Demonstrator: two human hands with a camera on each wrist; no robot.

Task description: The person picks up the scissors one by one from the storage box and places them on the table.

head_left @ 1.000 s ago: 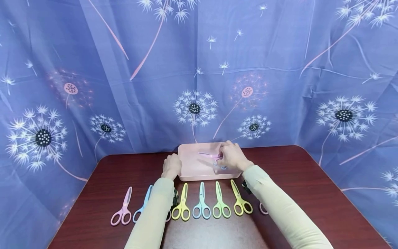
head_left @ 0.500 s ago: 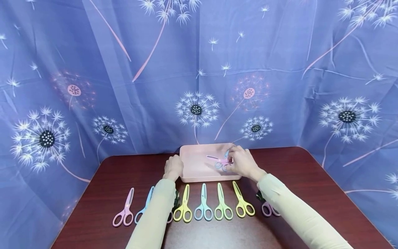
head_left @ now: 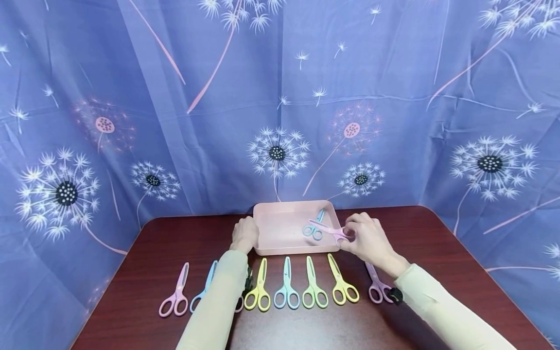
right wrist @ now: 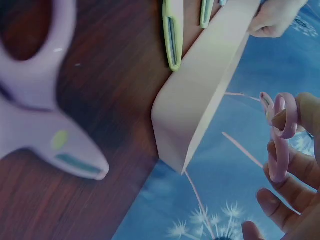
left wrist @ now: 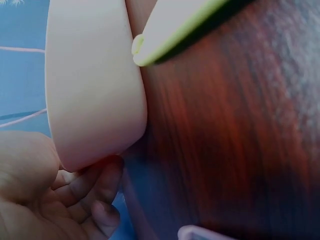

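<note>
A pink tray (head_left: pixel 275 250) stands at the back of the table, with light-blue scissors (head_left: pixel 313 231) lying in its right part. My left hand (head_left: pixel 245 235) grips the tray's left side; in the left wrist view its fingers (left wrist: pixel 102 187) curl against the tray's end wall (left wrist: pixel 97 85). My right hand (head_left: pixel 369 240) holds pink scissors (head_left: pixel 334 232) by their handle loops, above the tray's right rim, blades pointing left. In the right wrist view the held scissors' loops (right wrist: pixel 280 157) show between thumb and fingers.
Along the table before the tray lies a row of scissors: pink (head_left: pixel 176 294), blue partly under the left sleeve, yellow (head_left: pixel 258 288), light blue (head_left: pixel 286 287), green (head_left: pixel 313 287), another yellow (head_left: pixel 341 282) and purple (head_left: pixel 377 287). A blue dandelion curtain (head_left: pixel 227 146) hangs behind the table.
My right hand has moved right with the pink scissors, from over the middle of the tray to its right rim. The light-blue scissors in the tray are now uncovered. My left hand stays on the tray.
</note>
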